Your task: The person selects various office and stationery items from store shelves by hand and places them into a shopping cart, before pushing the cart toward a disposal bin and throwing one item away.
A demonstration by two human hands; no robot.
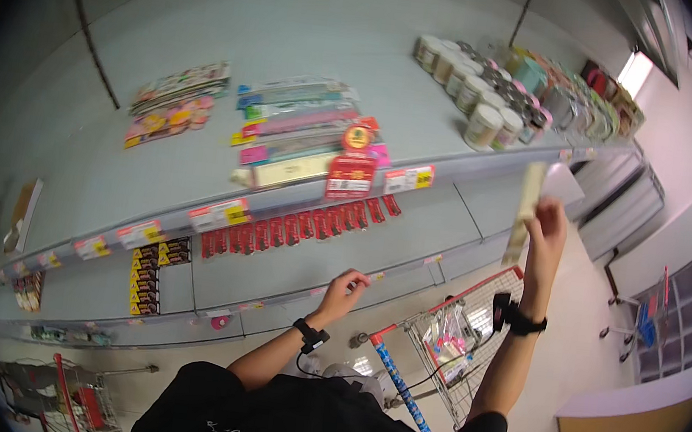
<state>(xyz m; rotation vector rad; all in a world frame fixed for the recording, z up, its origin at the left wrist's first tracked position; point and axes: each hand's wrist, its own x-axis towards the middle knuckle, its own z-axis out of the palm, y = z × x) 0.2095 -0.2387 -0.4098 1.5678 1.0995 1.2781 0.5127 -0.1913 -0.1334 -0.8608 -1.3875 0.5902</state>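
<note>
My right hand [548, 226] is closed around a long, flat, cream-coloured packet [526, 204], held upright off the shelf's right end, above the shopping cart [444, 330]. Motion blurs the packet slightly. Nothing shows in my left hand [344, 293], whose fingers curl inward in front of the lower shelf. On the upper shelf, a stack of flat packets in pink, green and white [304, 130] lies behind a red hanging sign [351, 174]. A similar cream packet [291, 171] rests at the front of that stack. Both wrists wear black straps.
Jars with pale lids [484, 125] and mugs [563, 108] crowd the upper shelf's right end. Small red packs [293, 229] line the lower shelf, with yellow-and-black boxes [145, 278] farther left. The cart's blue handle [403, 389] is close to my body. Another cart [78, 399] stands lower left.
</note>
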